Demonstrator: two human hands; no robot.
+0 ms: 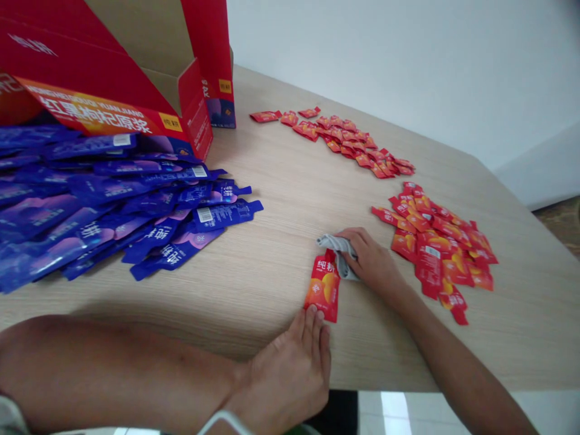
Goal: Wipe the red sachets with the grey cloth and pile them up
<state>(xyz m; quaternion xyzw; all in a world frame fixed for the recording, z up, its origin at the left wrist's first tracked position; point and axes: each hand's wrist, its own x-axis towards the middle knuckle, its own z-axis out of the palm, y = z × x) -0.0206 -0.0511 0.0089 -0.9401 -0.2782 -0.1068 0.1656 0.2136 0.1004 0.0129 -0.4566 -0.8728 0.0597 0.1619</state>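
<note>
A single red pouch (322,287) with orange fruit printed on it lies flat on the wooden table, near its front edge. The fingertips of my left hand (294,356) hold down its lower end; the fingers are close together and the thumb is hidden. My right hand (369,257) is closed on a grey cloth (341,252), which touches the pouch's upper right corner and partly covers its neck. Just right of that hand spreads a loose pile of red pouches (453,235).
A long row of more red pouches (348,139) lies towards the back wall. On the left a big heap of blue-purple pouches (154,199) sits before an open red carton (194,115). The wooden table (281,181) ends at a front edge close below my hands.
</note>
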